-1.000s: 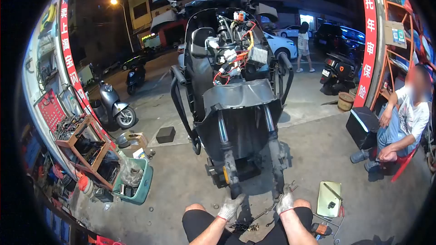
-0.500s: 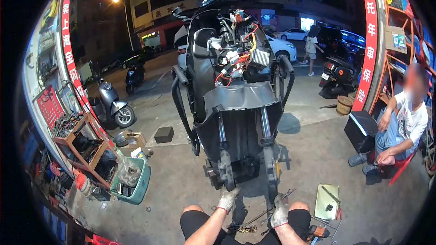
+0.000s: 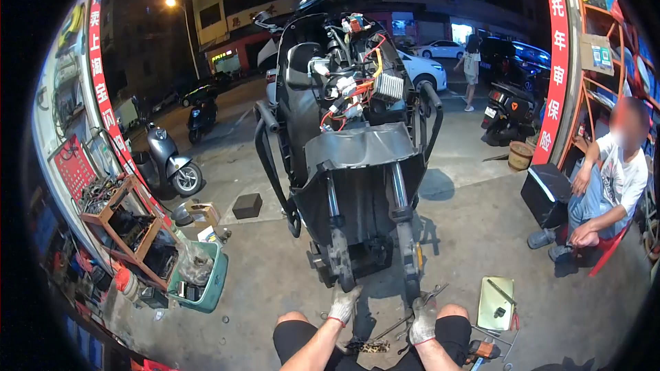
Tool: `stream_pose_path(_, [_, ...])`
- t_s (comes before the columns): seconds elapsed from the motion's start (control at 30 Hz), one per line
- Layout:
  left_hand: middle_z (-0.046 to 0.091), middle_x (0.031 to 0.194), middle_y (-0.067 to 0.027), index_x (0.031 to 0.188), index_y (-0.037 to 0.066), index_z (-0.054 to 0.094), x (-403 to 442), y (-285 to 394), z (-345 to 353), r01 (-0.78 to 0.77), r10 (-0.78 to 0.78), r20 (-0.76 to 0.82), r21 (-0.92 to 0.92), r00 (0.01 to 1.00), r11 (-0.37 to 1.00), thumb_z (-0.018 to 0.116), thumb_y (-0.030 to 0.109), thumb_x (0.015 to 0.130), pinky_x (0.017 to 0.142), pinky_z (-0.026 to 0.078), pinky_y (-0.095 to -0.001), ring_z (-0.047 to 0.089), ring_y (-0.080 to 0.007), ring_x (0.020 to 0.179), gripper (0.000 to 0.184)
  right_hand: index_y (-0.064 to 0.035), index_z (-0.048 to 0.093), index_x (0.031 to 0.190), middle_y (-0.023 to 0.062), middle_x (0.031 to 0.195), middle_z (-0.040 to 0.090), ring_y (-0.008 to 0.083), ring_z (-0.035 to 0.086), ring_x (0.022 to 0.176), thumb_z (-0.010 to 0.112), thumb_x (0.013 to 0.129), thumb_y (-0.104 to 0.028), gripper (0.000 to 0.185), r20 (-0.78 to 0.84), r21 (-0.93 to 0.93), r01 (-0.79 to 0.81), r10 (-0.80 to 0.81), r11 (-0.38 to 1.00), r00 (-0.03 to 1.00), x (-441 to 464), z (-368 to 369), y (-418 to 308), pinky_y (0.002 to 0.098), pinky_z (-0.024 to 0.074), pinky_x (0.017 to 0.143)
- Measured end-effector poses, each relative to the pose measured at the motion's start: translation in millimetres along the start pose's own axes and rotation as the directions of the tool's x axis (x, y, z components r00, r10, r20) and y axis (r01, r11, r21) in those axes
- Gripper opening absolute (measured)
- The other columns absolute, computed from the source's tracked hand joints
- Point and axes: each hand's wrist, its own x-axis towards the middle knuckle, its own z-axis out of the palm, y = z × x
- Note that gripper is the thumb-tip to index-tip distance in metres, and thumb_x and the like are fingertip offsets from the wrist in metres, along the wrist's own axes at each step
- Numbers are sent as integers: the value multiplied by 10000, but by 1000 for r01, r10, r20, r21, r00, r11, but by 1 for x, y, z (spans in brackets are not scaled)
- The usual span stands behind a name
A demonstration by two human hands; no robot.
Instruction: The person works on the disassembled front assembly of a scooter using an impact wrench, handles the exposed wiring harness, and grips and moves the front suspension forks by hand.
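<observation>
A stripped-down scooter (image 3: 364,148) stands in front of me, its front wheel off and its two fork legs hanging bare. My left hand (image 3: 343,304), in a white work glove, is closed around the lower end of the left fork leg (image 3: 339,251). At the bottom of the right fork leg (image 3: 406,247) is my gloved right hand (image 3: 423,321), its fingers closed and partly hidden. Close beside that hand a thin metal tool (image 3: 434,293) sticks out. A long dark rod (image 3: 393,328) and a leopard-patterned piece (image 3: 375,347) lie between my knees.
On the right are a yellowish tray (image 3: 491,295) with small parts, an orange power tool (image 3: 484,350) and a seated person (image 3: 615,178) beside a black box (image 3: 546,196). To the left stand a green bin (image 3: 212,285) and a wooden tool rack (image 3: 110,216). A dark block (image 3: 247,205) rests behind.
My hands and the scooter hold nearly the same position. The camera view has shifted slightly. In the street, the walking person has moved a little.
</observation>
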Motion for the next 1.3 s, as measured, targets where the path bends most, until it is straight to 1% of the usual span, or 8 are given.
stream_pose_path(0.23, [591, 840, -66, 1027, 16, 502, -47, 54, 1, 64, -65, 2, 87, 998, 994, 736, 222, 766, 621, 498, -289, 576, -145, 708, 407, -101, 595, 946, -2, 739, 598, 98, 514, 495, 560, 940, -245, 148, 17, 313, -203, 208, 928, 978, 55, -25, 36, 232, 407, 403])
stream_pose_path(0.3, [576, 819, -55, 1027, 20, 502, -53, 59, 5, -140, 137, 26, 139, 990, 980, 741, 228, 768, 570, 484, -276, 561, -121, 662, 409, -103, 609, 958, 18, 728, 619, 119, 520, 483, 533, 954, -324, 234, -2, 296, -225, 237, 928, 972, 73, -29, 48, 233, 396, 386])
stream_pose_path(0.4, [578, 840, -57, 1063, 18, 511, -51, 50, 10, -209, 202, 57, 207, 978, 956, 746, 217, 764, 593, 486, -277, 568, -122, 688, 429, -92, 603, 960, 26, 731, 612, 166, 524, 484, 469, 946, -500, 430, 118, 280, -307, 285, 909, 951, 97, -32, 66, 330, 445, 430])
stream_pose_path(0.57, [633, 1071, -141, 1191, 16, 500, -70, 103, 30, -228, 183, 193, 240, 964, 944, 766, 287, 721, 844, 486, -357, 629, -246, 965, 605, -94, 582, 924, 39, 676, 595, 133, 486, 439, 439, 973, -456, 392, 99, 358, -445, 441, 821, 892, 117, -17, 69, 262, 346, 356])
stream_pose_path(0.67, [619, 952, -142, 1147, -12, 510, -76, 108, 42, -199, 159, 144, 332, 977, 922, 762, 249, 720, 797, 488, -349, 611, -224, 859, 561, -93, 581, 914, 31, 664, 573, 135, 485, 453, 403, 968, -509, 455, 176, 324, -538, 509, 778, 843, 127, -10, 75, 257, 324, 358])
stream_pose_path(1.17, [637, 830, -95, 1069, 0, 531, -63, 83, 34, -309, 260, 205, 264, 944, 914, 759, 219, 735, 674, 510, -306, 625, -161, 738, 460, -102, 580, 919, 48, 690, 590, 139, 476, 460, 408, 967, -506, 442, 180, 411, -508, 479, 757, 859, 119, -10, 68, 260, 318, 356])
stream_pose_path(1.2, [634, 1028, -121, 1196, 41, 516, -61, 75, 31, -228, 190, 219, 167, 957, 959, 723, 234, 747, 844, 476, -350, 619, -228, 936, 531, -104, 578, 919, 47, 697, 596, 140, 480, 459, 425, 967, -490, 418, 160, 420, -475, 452, 773, 878, 115, -12, 65, 262, 322, 352])
stream_pose_path(1.3, [629, 1034, -130, 1195, 26, 516, -59, 73, 16, -204, 171, 186, 179, 968, 962, 711, 222, 751, 842, 472, -349, 614, -219, 935, 523, -110, 572, 932, 42, 707, 607, 139, 489, 452, 467, 964, -447, 355, 65, 371, -403, 410, 836, 910, 100, -15, 55, 268, 347, 350])
